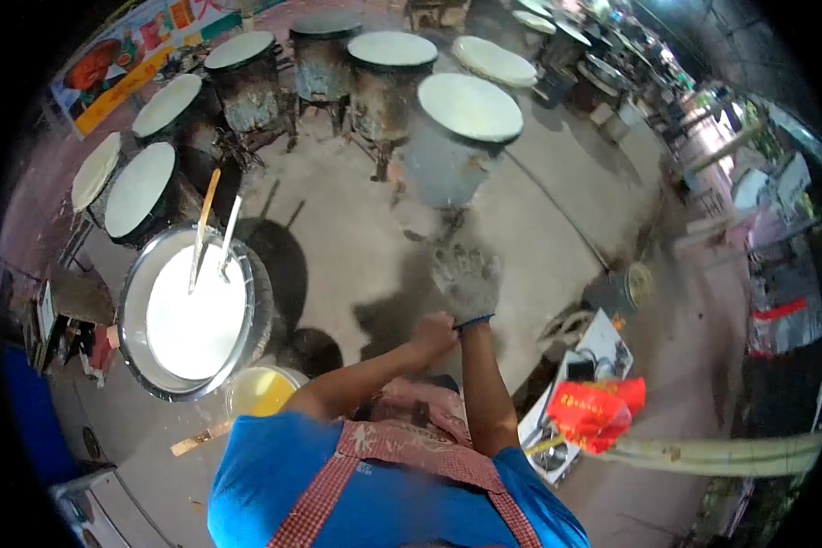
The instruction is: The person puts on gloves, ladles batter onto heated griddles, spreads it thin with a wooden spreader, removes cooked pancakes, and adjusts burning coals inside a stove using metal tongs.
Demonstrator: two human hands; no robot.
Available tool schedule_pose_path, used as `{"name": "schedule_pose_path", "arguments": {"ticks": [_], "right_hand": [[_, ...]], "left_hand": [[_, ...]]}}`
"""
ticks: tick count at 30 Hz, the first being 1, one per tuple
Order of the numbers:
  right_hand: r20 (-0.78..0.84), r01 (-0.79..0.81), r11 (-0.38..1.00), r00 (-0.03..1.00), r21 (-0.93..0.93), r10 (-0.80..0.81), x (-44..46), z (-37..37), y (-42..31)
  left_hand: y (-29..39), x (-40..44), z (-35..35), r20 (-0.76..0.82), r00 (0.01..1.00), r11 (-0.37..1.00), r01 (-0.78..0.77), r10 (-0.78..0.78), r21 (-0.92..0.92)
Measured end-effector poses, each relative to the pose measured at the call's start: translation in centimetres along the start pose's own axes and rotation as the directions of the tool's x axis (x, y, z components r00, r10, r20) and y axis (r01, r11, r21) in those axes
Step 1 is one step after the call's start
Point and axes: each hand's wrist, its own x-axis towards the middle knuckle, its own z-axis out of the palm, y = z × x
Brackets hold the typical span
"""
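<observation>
Centrally, your two forearms reach forward over the concrete floor (347, 247), and a grey knit glove (467, 270) covers your right hand (473, 292), lying just ahead of your body. The glove's blue cuff (474, 321) encircles your right wrist. Your left grip (437, 334), bare, is clenched on the glove at this cuff; your right grip is released, its gloved fingers extended and spread and grasping nothing.

To your left, a large metal basin (258, 315) holds white liquid (192, 320), in which a wooden stick (204, 219) and a pale-handled utensil (232, 228) stand tilted, their upper ends projecting above the rim. Just beside the basin, nearer your body, is a smaller container (295, 375) with yellow contents (271, 393).

Ahead of you, drum stoves with round white tops form a curved row; the nearest drum stove (444, 173) stands beyond your glove and apart from it. To your right, a red plastic bag (598, 414) overlaps a small white table (612, 345) bearing items too small to identify. Beyond the table stands a bucket (638, 285), with a long rod (557, 206) extending from near it toward the stoves. You wear a red-checked apron (312, 500) over a blue shirt (274, 466).
</observation>
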Motion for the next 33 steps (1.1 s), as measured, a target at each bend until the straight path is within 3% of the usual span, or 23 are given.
{"name": "schedule_pose_path", "arguments": {"ticks": [1, 3, 4, 5, 6, 8, 10, 11, 12, 14, 15, 16, 18, 19, 22, 24, 26, 28, 32, 33], "right_hand": [[0.032, -0.081, 0.946, 0.997, 0.315, 0.074, 2.9, 0.4, 0.0], [0.013, -0.200, 0.796, 0.972, 0.572, 0.236, 8.0, 2.5, -0.9], [0.061, -0.227, 0.766, 0.969, 0.601, 0.240, 10.4, 4.6, -1.5], [0.108, -0.254, 0.738, 0.965, 0.626, 0.241, 12.6, 6.8, -2.1], [0.152, -0.282, 0.710, 0.958, 0.646, 0.243, 14.6, 8.7, -2.9], [0.454, -0.510, 0.724, 0.839, 0.464, 0.300, 17.7, 11.9, -4.9], [0.299, -0.639, 0.706, 0.768, 0.307, 0.566, 20.5, 14.7, -7.1], [0.481, -0.692, 0.661, 0.703, 0.291, 0.523, 23.1, 13.5, -4.9], [0.497, -0.713, 0.671, 0.666, 0.204, 0.556, 25.5, 13.4, -3.0], [0.174, -0.745, 0.663, 0.644, -0.081, 0.745, 31.4, 11.6, 3.4], [0.075, -0.653, 0.722, 0.728, -0.231, 0.682, 34.0, 10.6, 6.9], [0.000, -0.546, 0.743, 0.806, -0.388, 0.592, 35.6, 10.2, 9.7], [0.110, -0.212, 0.794, 0.938, -0.570, 0.330, 36.5, 13.5, 11.9], [0.124, -0.163, 0.685, 0.929, -0.710, 0.350, 36.9, 15.2, 12.5], [0.301, 0.232, 0.202, 0.835, -0.952, 0.460, 41.5, 18.5, 16.8], [0.283, 0.430, -0.172, 0.798, -0.886, 0.533, 43.6, 22.7, 18.6], [0.343, 0.586, -0.226, 0.698, -0.778, 0.628, 46.7, 24.8, 22.5], [0.241, 0.603, -0.357, 0.690, -0.714, 0.683, 49.6, 28.1, 26.5], [0.226, 0.715, -0.416, 0.617, -0.563, 0.754, 55.6, 33.4, 34.6], [0.316, 0.778, -0.346, 0.555, -0.524, 0.769, 56.7, 34.1, 36.5]], "left_hand": [[-0.5, 2.6, -1.1, -0.028, 0.995, 0.996, 0.091, -0.092, -0.005], [-3.0, 7.4, 0.7, -0.243, 0.956, 0.986, 0.150, -0.162, -0.066], [-4.1, 10.2, 0.9, -0.352, 0.917, 0.981, 0.163, -0.189, -0.100], [-2.7, 11.9, -2.1, -0.279, 0.923, 0.956, 0.214, -0.265, -0.199], [-3.9, 14.4, -1.9, -0.264, 0.943, 0.946, 0.120, -0.204, -0.301], [-6.3, 18.0, -1.3, -0.201, 0.977, 0.894, -0.022, -0.077, -0.448], [-6.7, 19.9, -3.6, -0.039, 0.998, 0.867, -0.055, 0.042, -0.495], [-6.0, 20.2, -5.2, 0.073, 0.993, 0.867, -0.042, 0.090, -0.497], [-4.9, 20.8, -7.9, -0.048, 0.999, 0.876, -0.020, -0.004, -0.482], [-8.9, 22.6, -7.3, -0.070, 0.994, 0.687, 0.004, -0.079, -0.727], [-10.7, 23.3, -6.9, -0.065, 0.969, 0.420, 0.043, -0.240, -0.906], [-11.8, 24.0, -8.0, -0.043, 0.884, 0.373, 0.151, -0.465, -0.915], [-13.1, 25.4, -13.0, -0.101, 0.655, 0.447, 0.386, -0.749, -0.807], [-14.7, 26.2, -14.5, -0.195, 0.597, 0.541, 0.480, -0.778, -0.691], [-18.2, 29.1, -18.7, -0.673, 0.425, 0.755, 0.575, -0.605, -0.316], [-22.3, 30.2, -21.8, -0.749, 0.468, 0.832, 0.519, -0.468, -0.196], [-26.1, 31.4, -25.0, -0.749, 0.478, 0.819, 0.555, -0.458, -0.147], [-30.2, 32.6, -29.1, -0.671, 0.520, 0.778, 0.613, -0.529, -0.138], [-39.1, 34.9, -35.0, -0.825, 0.405, 0.799, 0.595, -0.394, -0.090], [-40.4, 35.2, -36.5, -0.813, 0.398, 0.781, 0.616, -0.425, -0.107]]}}
